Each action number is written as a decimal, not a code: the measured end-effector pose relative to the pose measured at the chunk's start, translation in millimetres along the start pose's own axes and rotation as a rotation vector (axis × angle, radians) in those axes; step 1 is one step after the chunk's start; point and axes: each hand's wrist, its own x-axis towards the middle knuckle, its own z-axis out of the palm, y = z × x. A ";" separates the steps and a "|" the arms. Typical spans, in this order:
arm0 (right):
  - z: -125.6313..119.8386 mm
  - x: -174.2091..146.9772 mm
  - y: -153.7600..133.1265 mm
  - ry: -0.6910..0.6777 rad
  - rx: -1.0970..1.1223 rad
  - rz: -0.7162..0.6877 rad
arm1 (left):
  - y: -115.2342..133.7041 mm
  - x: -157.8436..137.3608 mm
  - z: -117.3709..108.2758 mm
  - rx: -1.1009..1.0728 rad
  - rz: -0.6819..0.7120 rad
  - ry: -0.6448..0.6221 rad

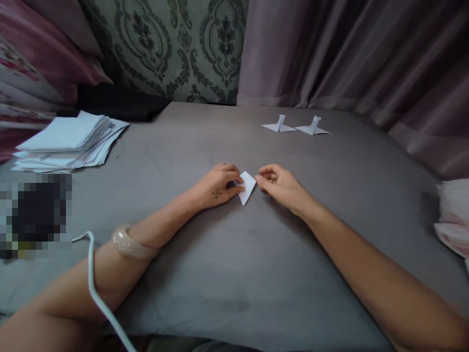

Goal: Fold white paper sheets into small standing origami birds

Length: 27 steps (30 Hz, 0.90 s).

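Observation:
A small folded piece of white paper (pixel 247 188), roughly kite-shaped, lies at the middle of the grey-covered surface. My left hand (pixel 220 186) is closed on its left side, with thumb and fingers on the paper. At the right corner of the paper is my right hand (pixel 280 186), fingers curled and thumb and fingertips drawn together. They appear to touch that corner; the exact grip is hard to make out. Farther back stand two folded white paper shapes, a left one (pixel 280 124) and a right one (pixel 313 127), each with flat wings and an upright part.
On the left sits a stack of white paper sheets (pixel 62 134), with black cloth (pixel 120 102) behind it. A white cable (pixel 95 293) crosses over my left forearm. A blurred-out dark object (pixel 38 210) is at the left. Curtains (pixel 330 54) hang behind; pale fabric (pixel 454 210) lies far right.

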 end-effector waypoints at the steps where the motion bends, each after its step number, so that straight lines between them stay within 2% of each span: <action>1: -0.9 3.3 2.2 0.035 0.036 0.023 | -0.5 0.0 1.0 0.001 -0.003 -0.002; 4: 0.6 7.7 3.7 0.106 -0.026 -0.031 | 1.8 -0.2 2.2 0.010 -0.011 0.005; 6: 3.0 6.7 -0.5 0.104 -0.020 -0.033 | 6.1 -0.4 1.9 0.027 -0.024 0.015; 10: 5.7 2.0 -15.2 0.031 0.354 0.116 | 18.0 0.2 -2.9 0.010 -0.077 0.020; 13: 7.6 -1.5 -23.5 -0.013 0.628 0.125 | 26.5 1.1 -8.4 -0.103 -0.217 0.024; 16: 9.4 -4.6 -27.0 -0.034 0.704 -0.005 | 31.0 1.6 -9.8 -0.322 -0.371 0.085; 18: 9.4 -5.6 -27.3 -0.016 0.670 -0.126 | 31.3 2.1 -7.7 -0.573 -0.447 0.181; 21: 8.5 -4.6 -25.2 0.145 0.598 -0.246 | 30.2 3.3 -3.6 -1.026 -0.581 0.336; 23: 9.6 -2.9 -22.7 0.233 0.549 -0.217 | 30.9 4.4 -2.0 -1.212 -0.650 0.386; 27: 17.6 -1.9 -19.2 0.163 0.466 -0.122 | 37.2 5.8 -0.9 -1.347 -0.669 0.380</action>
